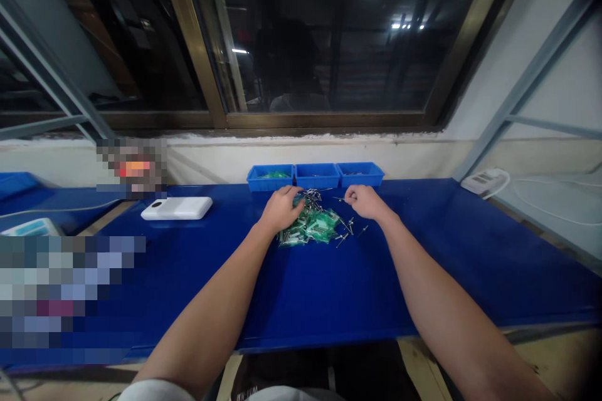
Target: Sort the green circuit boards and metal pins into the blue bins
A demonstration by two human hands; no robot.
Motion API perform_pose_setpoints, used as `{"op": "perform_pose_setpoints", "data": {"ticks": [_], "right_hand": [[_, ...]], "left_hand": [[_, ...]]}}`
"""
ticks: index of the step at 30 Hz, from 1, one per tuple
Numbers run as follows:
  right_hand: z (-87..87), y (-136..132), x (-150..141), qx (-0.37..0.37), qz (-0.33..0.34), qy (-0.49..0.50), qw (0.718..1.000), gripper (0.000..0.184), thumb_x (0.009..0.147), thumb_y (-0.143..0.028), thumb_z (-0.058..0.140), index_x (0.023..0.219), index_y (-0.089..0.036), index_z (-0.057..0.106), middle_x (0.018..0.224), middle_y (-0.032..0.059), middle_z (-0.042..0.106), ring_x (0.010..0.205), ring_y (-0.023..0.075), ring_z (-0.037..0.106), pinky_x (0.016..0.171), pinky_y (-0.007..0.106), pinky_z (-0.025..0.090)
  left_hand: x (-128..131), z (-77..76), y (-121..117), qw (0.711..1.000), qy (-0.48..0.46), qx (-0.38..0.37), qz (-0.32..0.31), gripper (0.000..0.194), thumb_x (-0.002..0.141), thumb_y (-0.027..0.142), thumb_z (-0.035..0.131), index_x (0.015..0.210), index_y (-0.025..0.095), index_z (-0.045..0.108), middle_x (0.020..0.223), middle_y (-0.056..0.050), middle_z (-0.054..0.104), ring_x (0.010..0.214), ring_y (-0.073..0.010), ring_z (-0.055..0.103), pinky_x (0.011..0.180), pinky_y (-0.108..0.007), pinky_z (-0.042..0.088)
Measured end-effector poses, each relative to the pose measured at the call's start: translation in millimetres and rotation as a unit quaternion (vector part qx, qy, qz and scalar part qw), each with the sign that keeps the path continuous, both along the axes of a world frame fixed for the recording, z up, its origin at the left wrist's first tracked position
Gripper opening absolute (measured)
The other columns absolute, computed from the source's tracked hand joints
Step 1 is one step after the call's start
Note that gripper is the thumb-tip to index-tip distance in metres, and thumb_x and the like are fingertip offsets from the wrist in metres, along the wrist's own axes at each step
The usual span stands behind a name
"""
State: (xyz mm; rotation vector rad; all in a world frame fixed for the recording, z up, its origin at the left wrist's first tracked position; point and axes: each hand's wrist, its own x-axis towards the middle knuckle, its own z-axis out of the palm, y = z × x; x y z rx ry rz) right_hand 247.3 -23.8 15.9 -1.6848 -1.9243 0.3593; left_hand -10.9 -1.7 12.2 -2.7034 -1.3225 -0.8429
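Note:
A heap of small metal pieces (316, 199) that look like blind rivets lies on the blue tabletop, mixed with green clear plastic bags (317, 225). At the heap's left edge rests my left hand (283, 208), its fingers spread over the pieces and the thumb apart from them. My right hand (364, 202) is just right of the heap, thumb and fingers pinched on a thin rivet (339, 199) whose shank points left. Several loose rivets (345, 232) are scattered on the table below it.
Three blue bins stand in a row at the back: the left bin (270, 183) holds green bags, the right bin (360, 178) some metal pieces. A white power bank-like device (177, 208) lies left. A white power strip (485, 182) sits at the back right.

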Motion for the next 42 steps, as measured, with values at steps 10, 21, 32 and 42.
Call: {"op": "perform_pose_setpoints", "data": {"ticks": [10,21,32,42], "right_hand": [[-4.4,-4.0,-40.1,0.028,0.147,0.22,0.964,0.012,0.072,-0.027,0.059,0.077,-0.016,0.061,0.073,0.0025,0.063,0.067,0.0133,0.057,0.067,0.028,0.045],[0.9,-12.0,-44.9,-0.054,0.163,0.38,0.909,0.023,0.064,-0.037,0.066,0.072,-0.016,0.06,0.065,0.0013,0.062,0.051,0.0088,0.046,0.048,0.022,0.035],[-8.2,-4.6,-43.3,-0.052,0.131,0.476,0.868,0.02,0.061,-0.033,0.067,0.07,-0.015,0.063,0.061,0.0034,0.064,0.046,0.0087,0.046,0.04,0.021,0.026],[-7.1,-6.3,-44.1,-0.08,0.151,0.483,0.859,0.023,0.059,-0.03,0.069,0.076,-0.015,0.066,0.065,0.0041,0.066,0.048,0.0091,0.048,0.041,0.021,0.029]], "left_hand": [[21.4,6.1,-18.2,0.995,0.054,0.039,-0.076,0.026,0.09,0.033,0.042,0.102,0.019,0.061,0.098,-0.007,0.063,0.094,-0.0205,0.055,0.084,-0.035,0.039],[19.5,8.8,-19.3,0.995,0.064,0.026,-0.072,0.032,0.093,0.034,0.036,0.088,0.02,0.064,0.087,-0.006,0.064,0.087,-0.0186,0.054,0.079,-0.033,0.035],[21.1,5.3,-16.2,0.995,0.073,0.039,-0.053,0.038,0.095,0.036,0.028,0.089,0.018,0.062,0.089,-0.007,0.063,0.084,-0.0186,0.055,0.073,-0.031,0.037],[20.0,5.1,-15.7,0.994,0.083,0.038,-0.053,0.035,0.095,0.033,0.032,0.085,0.017,0.062,0.088,-0.008,0.064,0.086,-0.0192,0.056,0.076,-0.032,0.037]]}}
